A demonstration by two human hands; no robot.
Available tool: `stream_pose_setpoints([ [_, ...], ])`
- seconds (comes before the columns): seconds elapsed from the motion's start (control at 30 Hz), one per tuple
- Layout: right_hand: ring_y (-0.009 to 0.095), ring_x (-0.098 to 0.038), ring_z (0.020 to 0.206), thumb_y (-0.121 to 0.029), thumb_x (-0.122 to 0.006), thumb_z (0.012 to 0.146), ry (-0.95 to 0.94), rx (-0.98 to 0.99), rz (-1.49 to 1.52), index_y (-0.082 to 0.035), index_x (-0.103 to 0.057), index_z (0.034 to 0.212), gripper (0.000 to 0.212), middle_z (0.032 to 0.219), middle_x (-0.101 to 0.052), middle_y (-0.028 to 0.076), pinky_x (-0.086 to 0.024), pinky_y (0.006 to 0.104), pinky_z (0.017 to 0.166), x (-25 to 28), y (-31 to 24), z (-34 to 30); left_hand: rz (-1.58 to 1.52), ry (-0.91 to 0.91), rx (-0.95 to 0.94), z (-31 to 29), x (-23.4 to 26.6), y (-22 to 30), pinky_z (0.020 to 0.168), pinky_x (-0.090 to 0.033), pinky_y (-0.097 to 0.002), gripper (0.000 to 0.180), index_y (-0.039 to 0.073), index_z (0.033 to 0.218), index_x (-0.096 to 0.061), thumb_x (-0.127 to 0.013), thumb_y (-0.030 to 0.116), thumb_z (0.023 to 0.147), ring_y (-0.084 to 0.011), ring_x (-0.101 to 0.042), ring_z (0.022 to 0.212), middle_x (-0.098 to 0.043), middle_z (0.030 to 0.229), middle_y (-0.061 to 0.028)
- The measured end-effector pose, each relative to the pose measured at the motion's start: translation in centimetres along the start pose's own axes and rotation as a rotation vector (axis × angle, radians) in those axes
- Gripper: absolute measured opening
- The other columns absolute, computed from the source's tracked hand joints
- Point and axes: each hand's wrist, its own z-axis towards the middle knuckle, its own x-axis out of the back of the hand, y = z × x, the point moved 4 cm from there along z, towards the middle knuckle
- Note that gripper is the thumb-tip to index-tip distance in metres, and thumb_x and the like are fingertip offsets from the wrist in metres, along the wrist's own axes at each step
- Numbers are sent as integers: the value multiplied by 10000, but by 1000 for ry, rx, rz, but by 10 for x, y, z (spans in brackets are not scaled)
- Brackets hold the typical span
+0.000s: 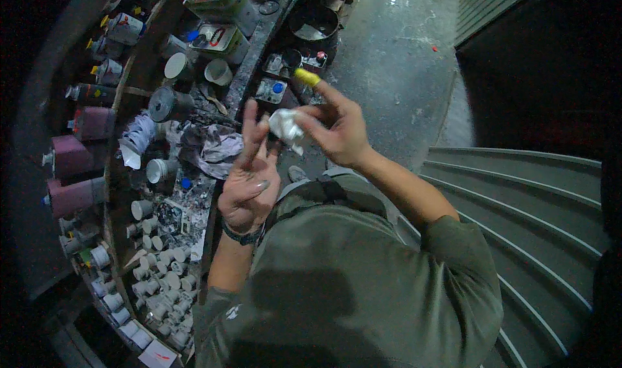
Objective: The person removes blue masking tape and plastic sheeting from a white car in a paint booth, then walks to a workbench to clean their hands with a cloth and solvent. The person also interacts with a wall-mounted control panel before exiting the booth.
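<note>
A crumpled white wipe (286, 126), paper or thin cloth, is pinched between the thumb and fingers of my right hand (343, 131). Yellow tape or a yellow finger cover (307, 77) wraps the tip of that hand's raised index finger. My left hand (249, 183), with a dark band at the wrist, is held up with its fingers stretched apart. The wipe is against or right beside the left fingers; I cannot tell which. A greyish smear shows on one left digit. Both hands are in front of my body, beside the bench edge.
A paint-stained workbench (249, 57) along the left holds metal cans (220, 41), a crumpled rag (210, 149), a lidded dark tin (170, 103) and several small white cups (162, 290). Pink-purple containers (72, 157) line a shelf beyond. A black bucket (314, 23) stands ahead; ribbed grey panels (531, 206) flank my right.
</note>
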Motion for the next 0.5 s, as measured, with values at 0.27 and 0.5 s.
stream_pose_setpoints([
  [0.27,318,-654,1228,-153,-694,860,-112,709,-629,3,-644,1280,451,1267,-694,172,-429,570,1117,-25,-22,7,-360,-128,191,3,-21,-5,1230,-147,-343,1094,-36,1570,-242,-655,136,571,-265,-244,1510,-340,1571,-140],
  [0.5,312,-722,1002,-67,-706,863,12,615,-550,-45,-612,1324,470,1089,-735,128,-374,584,1153,-33,-1,5,-327,87,266,-2,0,-17,1247,-165,-330,1027,-11,1520,-330,-636,82,543,-240,-356,1444,-473,1465,-94],
])
